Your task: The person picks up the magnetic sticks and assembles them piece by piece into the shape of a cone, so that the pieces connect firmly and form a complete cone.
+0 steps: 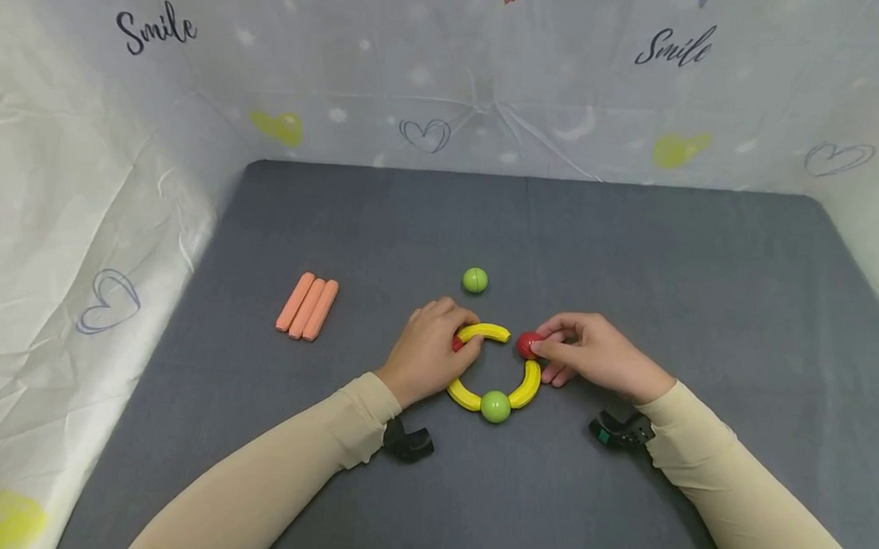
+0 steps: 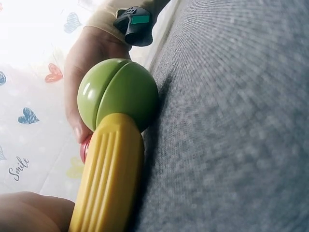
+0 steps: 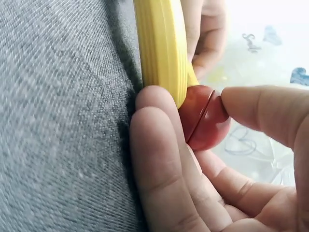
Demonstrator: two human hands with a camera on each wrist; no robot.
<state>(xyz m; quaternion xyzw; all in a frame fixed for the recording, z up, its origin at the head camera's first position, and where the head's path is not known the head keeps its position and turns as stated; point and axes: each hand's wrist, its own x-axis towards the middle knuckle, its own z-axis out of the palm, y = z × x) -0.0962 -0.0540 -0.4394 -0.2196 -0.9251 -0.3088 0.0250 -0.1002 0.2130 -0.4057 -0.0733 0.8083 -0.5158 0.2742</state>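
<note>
On the grey cloth lies a ring of curved yellow pieces and balls. Its top yellow arc [image 1: 484, 332] stops just short of a red ball [image 1: 528, 345], which my right hand [image 1: 592, 353] pinches between thumb and fingers. In the right wrist view that red ball [image 3: 205, 118] touches the end of a ribbed yellow arc [image 3: 161, 48]. At the ring's left side my left hand [image 1: 428, 348] holds a second red ball [image 1: 457, 343], mostly hidden by the fingers, where the top arc begins. A green ball [image 1: 495, 407] joins the two lower arcs, nearest my body.
Beyond the ring sits a loose green ball [image 1: 475, 280]. Several salmon-coloured sticks [image 1: 307, 306] lie side by side to the left. A white printed curtain [image 1: 435, 75] rises behind the table and along its sides.
</note>
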